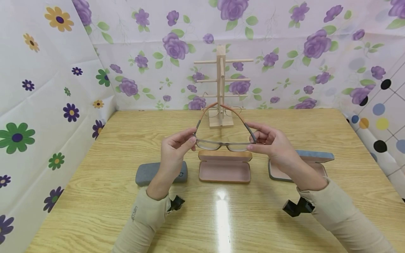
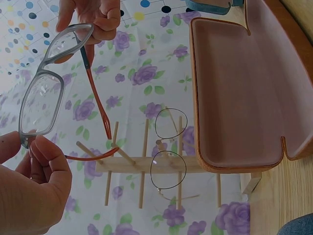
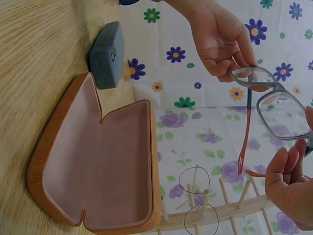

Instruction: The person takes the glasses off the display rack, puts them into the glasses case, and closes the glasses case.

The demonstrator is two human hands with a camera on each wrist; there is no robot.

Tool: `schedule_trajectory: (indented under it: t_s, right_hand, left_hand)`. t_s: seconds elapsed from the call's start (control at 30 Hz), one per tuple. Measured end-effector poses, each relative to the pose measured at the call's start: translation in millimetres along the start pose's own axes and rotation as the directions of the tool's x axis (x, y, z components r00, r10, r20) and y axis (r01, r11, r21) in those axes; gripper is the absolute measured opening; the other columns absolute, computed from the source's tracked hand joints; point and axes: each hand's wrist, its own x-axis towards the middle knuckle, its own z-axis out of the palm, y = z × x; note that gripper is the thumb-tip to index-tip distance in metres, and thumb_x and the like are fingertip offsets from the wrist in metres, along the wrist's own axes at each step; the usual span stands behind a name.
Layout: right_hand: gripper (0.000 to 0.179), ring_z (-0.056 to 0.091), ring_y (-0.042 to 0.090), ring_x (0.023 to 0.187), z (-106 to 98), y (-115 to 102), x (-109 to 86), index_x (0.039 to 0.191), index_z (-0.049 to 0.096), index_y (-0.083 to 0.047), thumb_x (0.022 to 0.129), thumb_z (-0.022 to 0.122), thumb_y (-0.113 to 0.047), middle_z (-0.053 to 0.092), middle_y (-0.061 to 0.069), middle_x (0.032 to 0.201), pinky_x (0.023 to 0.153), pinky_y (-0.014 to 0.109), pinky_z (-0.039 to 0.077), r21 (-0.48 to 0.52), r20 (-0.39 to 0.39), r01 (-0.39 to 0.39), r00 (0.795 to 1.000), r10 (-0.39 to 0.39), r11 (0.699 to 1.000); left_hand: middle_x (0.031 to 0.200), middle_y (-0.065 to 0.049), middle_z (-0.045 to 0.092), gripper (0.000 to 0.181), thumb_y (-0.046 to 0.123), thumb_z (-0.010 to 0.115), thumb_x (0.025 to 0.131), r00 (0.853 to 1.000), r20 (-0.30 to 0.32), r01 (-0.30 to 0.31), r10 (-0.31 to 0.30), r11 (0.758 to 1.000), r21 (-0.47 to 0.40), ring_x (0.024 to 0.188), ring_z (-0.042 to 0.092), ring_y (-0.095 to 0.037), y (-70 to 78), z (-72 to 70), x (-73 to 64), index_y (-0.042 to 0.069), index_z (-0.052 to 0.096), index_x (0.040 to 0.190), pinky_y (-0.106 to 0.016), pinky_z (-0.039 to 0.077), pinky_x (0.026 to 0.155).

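Grey-framed eyeglasses (image 1: 224, 144) with orange temple tips hang in the air, temples unfolded and pointing toward the rack. My left hand (image 1: 177, 146) pinches them at the left hinge, thumb in front. At the other hinge, my right hand (image 1: 272, 144) pinches the frame between thumb and fingers. Below them lies an open orange-brown glasses case (image 1: 224, 172) with a pink lining; nothing lies in it. Behind, a wooden eyeglass rack (image 1: 220, 80) carries thin round wire eyeglasses (image 2: 168, 170) on a low peg.
A closed grey glasses case (image 1: 147, 174) lies at the left, partly behind my left forearm. At the right, an open blue case (image 1: 316, 155) with a pale pink lining is partly covered by my right hand and wrist. Flowered sheets hang around the wooden table (image 1: 104, 214).
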Motion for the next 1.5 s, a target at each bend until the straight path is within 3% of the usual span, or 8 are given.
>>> schedule_trajectory:
  t_s: [0.4,0.77,1.13,1.5]
  right_hand:
    - [0.064,0.054,0.012,0.077,-0.4,-0.8,-0.5,0.138,0.036,0.0,0.081,0.066,0.0,0.054,0.001,0.085,0.072,0.024,0.049,-0.065,0.004,-0.027,1.0,0.027,0.998]
    - [0.063,0.054,0.011,0.075,-1.0,-1.3,-0.3,0.137,0.036,0.002,0.081,0.066,0.0,0.054,0.0,0.085,0.068,0.023,0.048,-0.11,0.02,-0.001,1.0,0.004,0.994]
    - [0.058,0.051,0.014,0.074,1.3,-4.3,-0.9,0.134,0.042,-0.001,0.082,0.067,-0.005,0.051,0.009,0.089,0.063,0.027,0.047,-0.183,0.028,-0.008,1.0,0.014,0.983]
    - [0.057,0.05,0.014,0.073,4.6,-3.8,0.0,0.132,0.045,-0.001,0.081,0.069,-0.007,0.05,0.003,0.085,0.063,0.026,0.047,-0.218,0.028,-0.013,0.999,0.02,0.976]
  left_hand:
    - [0.076,0.001,0.064,0.029,-0.012,0.054,0.084,1.0,-0.006,0.002,-0.002,1.0,0.006,0.061,0.055,-0.012,0.5,-0.9,-0.3,0.01,0.07,0.096,-0.022,0.049,0.059]
    - [0.075,0.001,0.065,0.031,-0.012,0.054,0.084,1.0,-0.001,0.003,-0.003,1.0,-0.004,0.062,0.055,-0.011,0.8,-1.0,0.7,0.012,0.07,0.095,-0.021,0.048,0.059]
    - [0.075,0.0,0.065,0.031,-0.011,0.054,0.084,1.0,0.004,0.006,-0.006,1.0,-0.002,0.063,0.055,-0.012,0.0,-2.7,0.7,0.013,0.071,0.095,-0.021,0.048,0.059]
    - [0.076,0.001,0.065,0.032,-0.011,0.054,0.084,1.0,0.017,-0.01,0.01,1.0,-0.01,0.063,0.055,-0.011,-1.2,-4.8,0.2,0.013,0.071,0.096,-0.021,0.048,0.059]
